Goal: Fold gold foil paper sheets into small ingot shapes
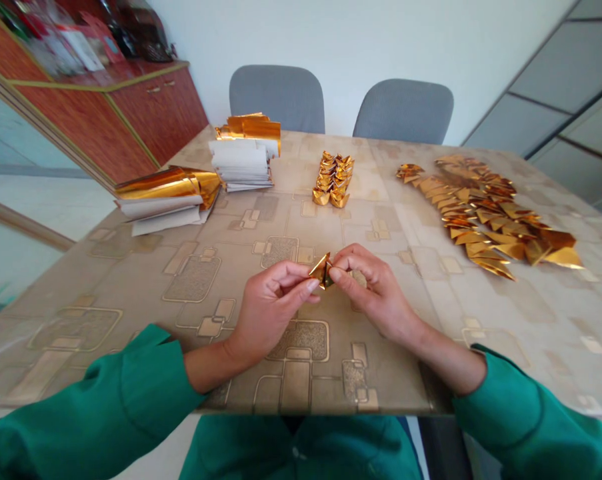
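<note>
Gold foil piece (322,269), small, folded into a sharp-cornered wedge, held just above the middle of the patterned table (131,280), long edge slanting from lower left to upper right, tip aimed away toward the far side. Pinched at both ends: left hand (268,308) closed with thumb and forefinger on its left corner, right hand (378,293) curled likewise on its right. Shiny creased metallic paper, like the folded ingot shapes (333,179), flat gold triangles (485,213) and white-backed sheet stacks (243,157) farther back.
</note>
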